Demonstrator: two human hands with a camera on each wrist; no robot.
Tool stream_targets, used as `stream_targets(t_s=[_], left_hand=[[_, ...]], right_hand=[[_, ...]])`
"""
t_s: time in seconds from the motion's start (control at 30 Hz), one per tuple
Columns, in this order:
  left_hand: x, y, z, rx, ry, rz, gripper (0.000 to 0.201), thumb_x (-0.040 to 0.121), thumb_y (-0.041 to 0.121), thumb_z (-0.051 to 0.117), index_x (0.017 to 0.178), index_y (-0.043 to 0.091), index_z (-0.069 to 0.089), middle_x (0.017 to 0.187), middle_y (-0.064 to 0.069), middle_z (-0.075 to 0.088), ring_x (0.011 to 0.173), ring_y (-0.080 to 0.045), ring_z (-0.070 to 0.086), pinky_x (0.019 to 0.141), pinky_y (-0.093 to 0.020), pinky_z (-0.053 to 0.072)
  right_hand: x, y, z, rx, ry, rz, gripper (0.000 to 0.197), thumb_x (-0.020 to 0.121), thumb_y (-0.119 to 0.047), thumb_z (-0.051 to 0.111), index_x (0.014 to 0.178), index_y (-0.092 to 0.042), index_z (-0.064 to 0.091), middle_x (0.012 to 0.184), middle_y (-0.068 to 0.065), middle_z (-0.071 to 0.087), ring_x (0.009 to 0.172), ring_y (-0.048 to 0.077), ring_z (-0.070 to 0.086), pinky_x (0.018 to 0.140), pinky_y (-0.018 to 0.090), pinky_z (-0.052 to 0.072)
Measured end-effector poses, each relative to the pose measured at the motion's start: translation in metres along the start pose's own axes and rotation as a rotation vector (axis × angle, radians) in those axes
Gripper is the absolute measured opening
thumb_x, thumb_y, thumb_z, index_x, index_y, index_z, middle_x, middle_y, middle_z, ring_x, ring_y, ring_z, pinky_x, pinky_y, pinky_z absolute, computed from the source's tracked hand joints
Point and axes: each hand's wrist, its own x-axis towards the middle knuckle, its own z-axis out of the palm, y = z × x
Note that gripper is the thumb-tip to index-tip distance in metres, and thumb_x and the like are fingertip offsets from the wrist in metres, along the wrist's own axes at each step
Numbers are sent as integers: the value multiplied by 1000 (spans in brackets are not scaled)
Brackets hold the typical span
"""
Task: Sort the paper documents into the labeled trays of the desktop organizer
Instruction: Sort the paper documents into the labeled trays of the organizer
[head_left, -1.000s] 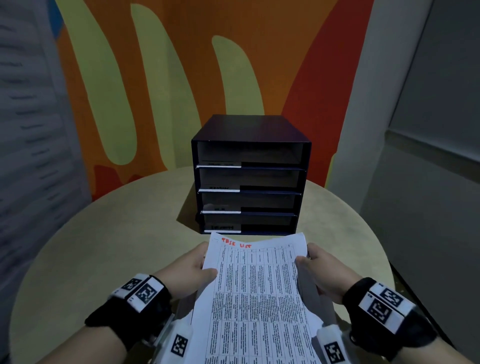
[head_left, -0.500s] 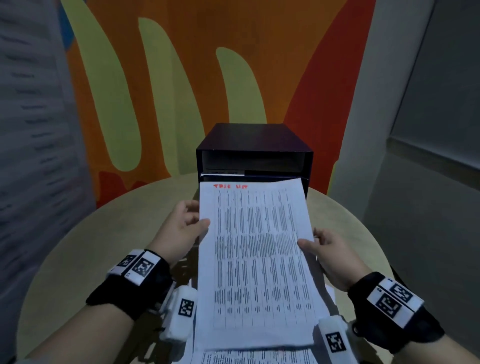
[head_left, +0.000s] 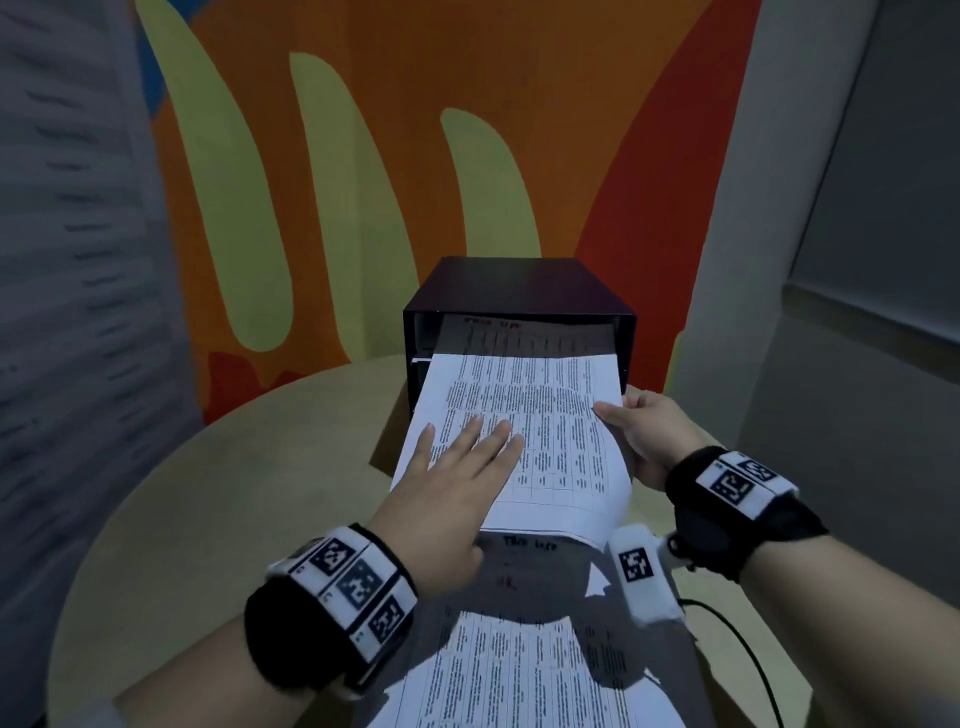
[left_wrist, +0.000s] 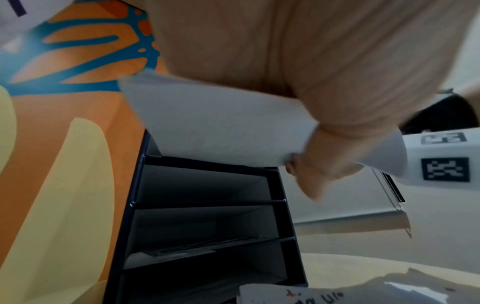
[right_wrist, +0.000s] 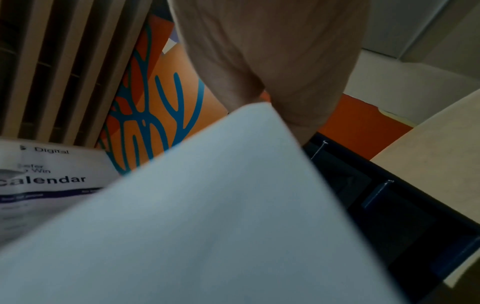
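A black multi-tray organizer stands at the back of the round table. A printed table sheet slopes up into its top tray, with the far end inside the slot. My left hand lies on top of the sheet with straight fingers. In the left wrist view its thumb curls under the sheet's near edge. My right hand pinches the sheet's right edge, thumb on top. The right wrist view shows mostly the sheet's blank underside.
More printed sheets lie on the table below my wrists. The lower trays face me, and one holds paper. A sheet reading "calendar" shows at left. A cable trails right. A painted wall stands behind.
The sheet has been lifted from in front of the organizer and its far end has gone into the top tray. My left hand moved from the left edge onto the sheet's top.
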Motion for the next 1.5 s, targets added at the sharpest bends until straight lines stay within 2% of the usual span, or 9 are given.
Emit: stream_targets(t_s=[0.1,0.3,0.53,0.67,0.87,1.0,1.1,1.27,1.5], left_hand=[[9,3,0,22,1,-57,88,91,5,46,153,21,-15,160,4,-21,146,-15,-23,119,-50,-9],[27,0,-6,-22,29,-125,79,92,-1,41,155,18,-3,163,2,-5,150,-16,-5,121,-45,-3],[70,-18,-28,-73,340,-164,40,85,4,52,123,19,54,128,0,56,120,-23,49,102,-37,37],[83,-22,-38,-187,468,-113,31,85,5,53,113,17,56,110,2,56,100,-20,52,92,-35,37],[96,-40,-41,-463,591,-76,20,82,1,53,88,19,59,95,4,68,90,-21,62,87,-41,50],[113,-49,-36,-340,500,-126,28,90,2,53,104,16,72,115,1,70,109,-23,62,107,-36,39],[122,-51,-33,-336,511,-150,31,94,7,52,116,17,71,119,0,69,110,-23,62,100,-33,44],[132,-50,-28,-328,486,-154,27,95,19,52,117,17,69,114,1,69,103,-22,63,98,-39,44],[149,-55,-25,-372,263,-280,30,104,33,34,90,16,55,90,1,54,90,-26,54,97,-51,35]], right_hand=[[10,0,2,-81,73,-53,15,94,-12,60,87,-6,48,100,25,65,80,32,67,72,43,56],[-2,-4,9,-738,159,-341,67,88,-27,69,143,-8,35,133,5,47,119,23,51,100,39,45],[-41,-13,29,-1238,10,-765,33,84,-56,58,100,-28,62,101,-13,57,98,12,48,82,34,40],[-27,-18,35,-1267,51,-928,11,91,-18,53,95,-13,62,90,3,63,88,28,56,76,40,43],[19,-34,30,-1451,66,-789,31,78,9,45,93,-14,60,86,6,62,83,31,61,68,41,52],[41,-46,31,-1470,-23,-601,38,82,16,40,106,-9,57,101,9,58,99,30,59,76,35,50],[57,-43,36,-1459,21,-648,15,92,3,43,87,-11,40,78,3,41,80,29,48,60,34,35],[75,-33,42,-1357,67,-603,18,101,-21,38,84,-14,40,86,8,43,85,35,52,74,40,46],[75,-51,57,-1464,20,-318,23,98,-11,42,114,-10,58,102,13,59,91,33,57,78,36,46]])
